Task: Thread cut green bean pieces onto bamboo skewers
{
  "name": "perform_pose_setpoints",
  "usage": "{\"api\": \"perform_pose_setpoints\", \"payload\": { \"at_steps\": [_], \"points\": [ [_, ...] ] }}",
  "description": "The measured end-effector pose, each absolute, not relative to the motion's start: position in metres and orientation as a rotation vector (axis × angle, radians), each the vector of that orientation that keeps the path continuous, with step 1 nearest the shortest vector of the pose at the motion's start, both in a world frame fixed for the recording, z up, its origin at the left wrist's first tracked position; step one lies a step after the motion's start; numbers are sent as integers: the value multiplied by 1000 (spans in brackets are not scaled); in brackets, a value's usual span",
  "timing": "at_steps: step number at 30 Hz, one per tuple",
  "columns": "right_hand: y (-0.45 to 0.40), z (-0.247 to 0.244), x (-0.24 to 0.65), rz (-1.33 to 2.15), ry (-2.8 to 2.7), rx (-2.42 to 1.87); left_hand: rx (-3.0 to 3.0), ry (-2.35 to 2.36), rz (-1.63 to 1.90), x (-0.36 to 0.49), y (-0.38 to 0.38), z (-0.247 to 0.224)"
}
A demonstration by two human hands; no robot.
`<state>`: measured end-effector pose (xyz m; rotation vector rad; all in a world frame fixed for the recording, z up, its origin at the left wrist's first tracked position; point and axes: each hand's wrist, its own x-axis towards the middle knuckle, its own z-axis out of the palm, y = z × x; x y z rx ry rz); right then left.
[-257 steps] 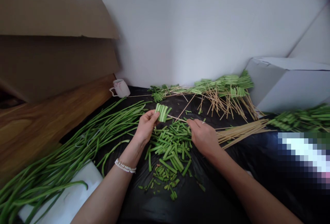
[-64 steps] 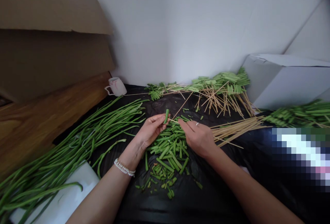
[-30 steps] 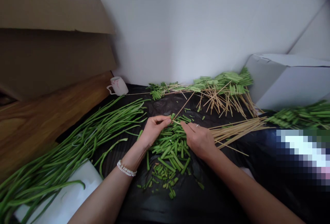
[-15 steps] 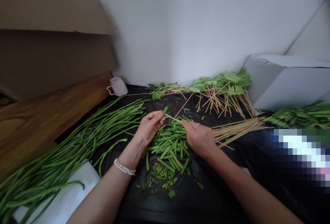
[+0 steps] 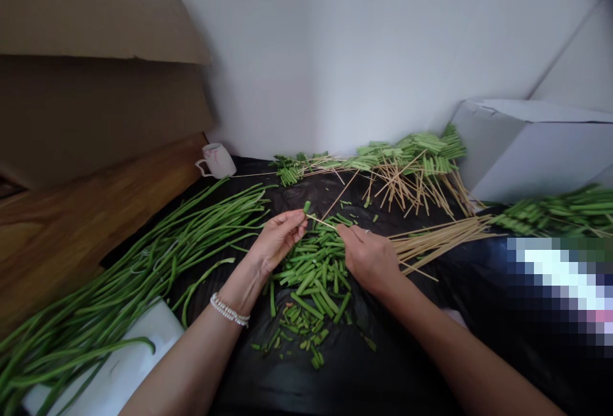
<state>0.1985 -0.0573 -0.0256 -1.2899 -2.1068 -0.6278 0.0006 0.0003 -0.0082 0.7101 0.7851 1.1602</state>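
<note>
I saw the left hand (image 5: 283, 234) pinching one bean piece (image 5: 307, 206) above the far edge of the pile of cut beans (image 5: 316, 266), the right hand's (image 5: 372, 257) fingers gripping a stick (image 5: 317, 218) against it. The earlier full row was gone; this stick seemed barely started.

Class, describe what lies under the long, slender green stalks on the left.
Beneath the green stalks, a smooth white flat-topped object and black plastic sheeting show; whatever the dense middle covers is hidden.
</note>
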Motion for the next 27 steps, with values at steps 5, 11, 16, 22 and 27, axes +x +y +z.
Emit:
{"api": "perform_pose_setpoints", "payload": {
  "at_steps": [5, 11, 16, 22, 27],
  "points": [
    [-59, -25, 196, -567, -2128, -1350, 722, 837, 1176, 3, -1, -8],
    [-62, -23, 192, -515, -2128, -1390, 741, 858, 1195, 5, -3, -9],
    [-61, -24, 193, -550, -2128, -1372, 773, 863, 1211, 5, -4, -8],
    [-61, -24, 194, -691, -2127, -1321, 757, 858, 1169, 5, -4, -10],
    [-64, -22, 191, -501, -2142, -1429, 778, 856, 1167, 3, -3, -9]
  ]
}}
